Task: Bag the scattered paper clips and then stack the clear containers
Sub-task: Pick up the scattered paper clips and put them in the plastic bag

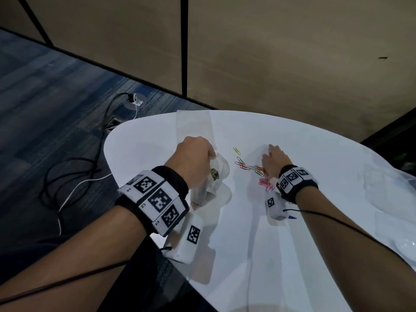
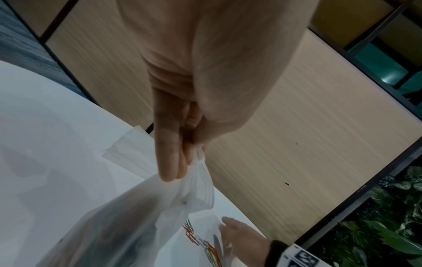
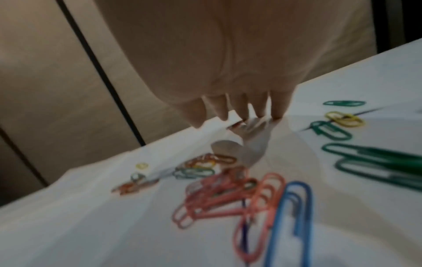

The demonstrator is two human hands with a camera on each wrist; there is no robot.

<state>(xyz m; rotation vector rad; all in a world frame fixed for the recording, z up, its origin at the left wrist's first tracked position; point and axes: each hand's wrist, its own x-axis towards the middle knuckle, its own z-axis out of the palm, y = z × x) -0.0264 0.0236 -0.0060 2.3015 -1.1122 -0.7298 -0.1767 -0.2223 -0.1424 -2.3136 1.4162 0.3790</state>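
Colored paper clips point(image 1: 247, 167) lie scattered on the white table point(image 1: 292, 255), with a pink cluster point(image 1: 266, 184) nearer me. My left hand point(image 1: 195, 158) pinches the rim of a clear plastic bag point(image 1: 217, 176) and holds it up just left of the clips; something dark shows inside. The pinch point(image 2: 182, 162) and the hanging bag point(image 2: 160, 207) fill the left wrist view. My right hand point(image 1: 273, 154) reaches past the clips, fingers point(image 3: 239, 112) straight with tips on the table. Red point(image 3: 228, 195), blue point(image 3: 290, 216) and green clips point(image 3: 376, 162) lie under that wrist. Faint clear plastic shapes point(image 1: 382, 194) sit at the right.
A flat clear sheet or bag point(image 1: 193, 124) lies at the table's far edge. The table's curved left edge drops to blue carpet with loose cables point(image 1: 74, 176) and a floor outlet point(image 1: 135, 101). Wood wall panels stand behind. Plants point(image 2: 399, 225) show beyond the right side.
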